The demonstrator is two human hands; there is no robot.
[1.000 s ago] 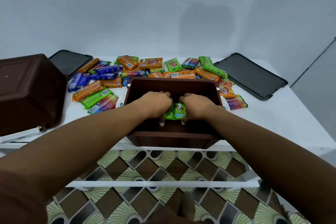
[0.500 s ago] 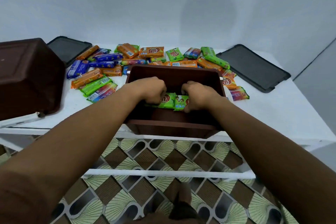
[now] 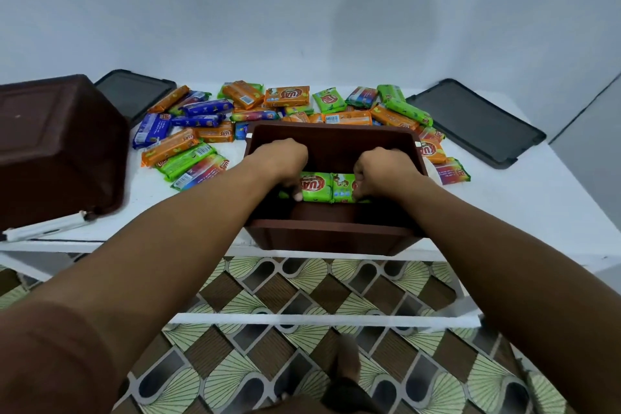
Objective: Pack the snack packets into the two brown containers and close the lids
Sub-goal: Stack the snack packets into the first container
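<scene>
An open brown container (image 3: 332, 231) stands at the table's front edge. Both my hands are inside it. My left hand (image 3: 284, 161) holds the left end of a green snack packet (image 3: 314, 190), and my right hand (image 3: 383, 171) holds a second green packet (image 3: 342, 188) beside it; the two lie end to end low in the container. A pile of orange, green and blue snack packets (image 3: 285, 101) covers the table behind. A second brown container (image 3: 57, 144) lies upside down at the left.
Two dark lids lie flat on the white table (image 3: 524, 208): one at the back left (image 3: 134, 94), one at the back right (image 3: 470, 121). A white marker-like stick (image 3: 47, 227) rests by the upturned container. Patterned floor shows below the table edge.
My hands have spread apart inside the container, showing more of the two green packets, which now lie lower and flatter. The camera has tilted slightly.
</scene>
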